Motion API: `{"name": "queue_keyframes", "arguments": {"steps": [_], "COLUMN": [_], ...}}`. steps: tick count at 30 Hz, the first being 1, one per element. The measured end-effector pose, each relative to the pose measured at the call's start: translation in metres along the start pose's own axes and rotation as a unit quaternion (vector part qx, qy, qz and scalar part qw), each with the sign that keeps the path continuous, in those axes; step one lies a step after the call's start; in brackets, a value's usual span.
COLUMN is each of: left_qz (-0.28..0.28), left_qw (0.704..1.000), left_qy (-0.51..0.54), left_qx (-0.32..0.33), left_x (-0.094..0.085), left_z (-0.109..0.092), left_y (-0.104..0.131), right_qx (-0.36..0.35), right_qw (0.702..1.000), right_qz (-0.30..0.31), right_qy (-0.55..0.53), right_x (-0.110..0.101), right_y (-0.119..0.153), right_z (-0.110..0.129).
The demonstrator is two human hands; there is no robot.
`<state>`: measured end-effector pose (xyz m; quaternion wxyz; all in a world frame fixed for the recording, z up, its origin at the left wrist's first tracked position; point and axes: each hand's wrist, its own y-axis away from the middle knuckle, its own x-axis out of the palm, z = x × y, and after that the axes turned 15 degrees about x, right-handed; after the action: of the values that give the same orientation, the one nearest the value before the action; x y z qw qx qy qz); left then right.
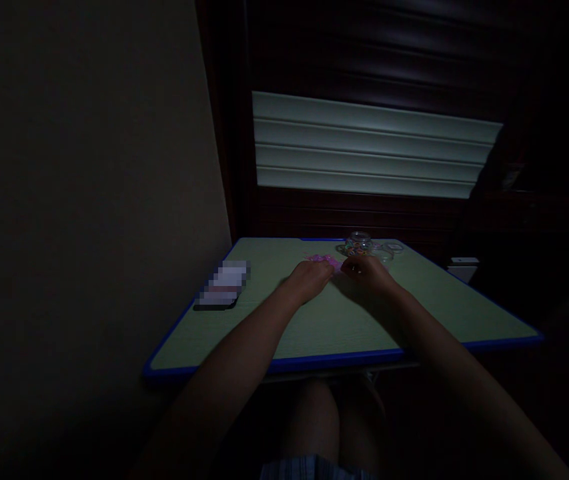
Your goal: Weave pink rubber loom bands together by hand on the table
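L hand (311, 280) is over the pink stringy thing (320, 258), mid-worktop (344, 327) but twd the far edge; R hand (370, 272) is right beside it, fingers curled. Too dark tbh, can't tell if either hand's fingers are clamped on it. Clear jar (359, 243) w/ colorful bits nr far edge, pixelated phone-ish slab (221, 287) by left edge.

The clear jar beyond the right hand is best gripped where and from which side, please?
Probably by its rim, from above: the jar stands upright, and the right hand blocks its near side, with clear round items on the right.
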<state>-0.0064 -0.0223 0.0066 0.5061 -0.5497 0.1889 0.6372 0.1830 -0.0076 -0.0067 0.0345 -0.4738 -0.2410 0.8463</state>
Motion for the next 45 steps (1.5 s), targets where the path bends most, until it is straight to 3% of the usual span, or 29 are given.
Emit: {"name": "queue_keyframes", "arguments": {"steps": [6, 13, 19, 28, 40, 45], "left_qz": [-0.009, -0.01, -0.005, 0.0, -0.004, -0.008], "left_qw": [1.0, 1.0, 1.0, 1.0, 1.0, 1.0], "left_qy": [-0.012, -0.016, -0.012, -0.005, -0.004, -0.01], "left_qx": [0.01, 0.016, 0.017, 0.018, 0.021, 0.025], "left_x": [0.005, 0.01, 0.011, 0.01, 0.012, 0.012], "left_z": [0.002, 0.004, 0.005, 0.005, 0.005, 0.006], "left_y": [0.001, 0.002, 0.003, 0.003, 0.003, 0.003], "right_qx": [0.077, 0.177, 0.227, 0.274, 0.27, 0.238], "right_qw": [0.989, 0.934, 0.914, 0.897, 0.902, 0.92], "right_qz": [-0.115, -0.274, -0.275, -0.276, -0.264, -0.261], "right_qy": [0.046, 0.143, 0.193, 0.209, 0.211, 0.173], "right_x": [-0.011, -0.019, -0.02, -0.026, -0.025, -0.021], "right_y": [0.002, 0.002, 0.002, 0.007, 0.007, 0.003], "right_z": [0.003, -0.02, -0.039, -0.03, -0.033, -0.036]}}
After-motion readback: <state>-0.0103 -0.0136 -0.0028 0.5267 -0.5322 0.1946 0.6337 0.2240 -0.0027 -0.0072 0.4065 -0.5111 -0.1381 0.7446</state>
